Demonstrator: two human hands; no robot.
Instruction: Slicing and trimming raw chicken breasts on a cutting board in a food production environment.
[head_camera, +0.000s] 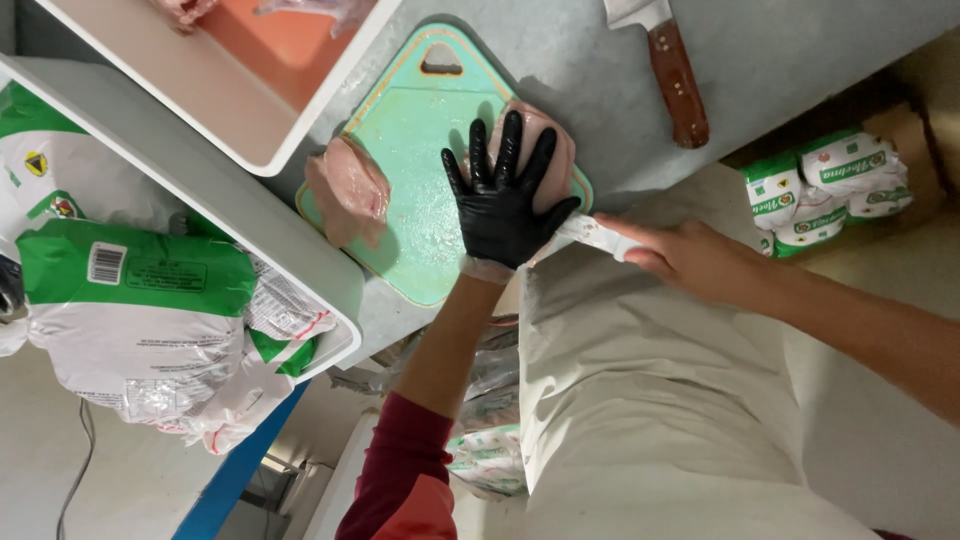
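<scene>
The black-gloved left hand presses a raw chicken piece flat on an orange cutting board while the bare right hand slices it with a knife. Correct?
Not quite: the cutting board is mint green, as the head view shows. The black-gloved left hand does press the raw chicken piece while the bare right hand holds the knife.

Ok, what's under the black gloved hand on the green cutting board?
The gloved left hand presses flat on a raw chicken piece lying on the green cutting board. Only the meat's edges show around the fingers; its middle is covered, as is most of the knife blade.
</scene>
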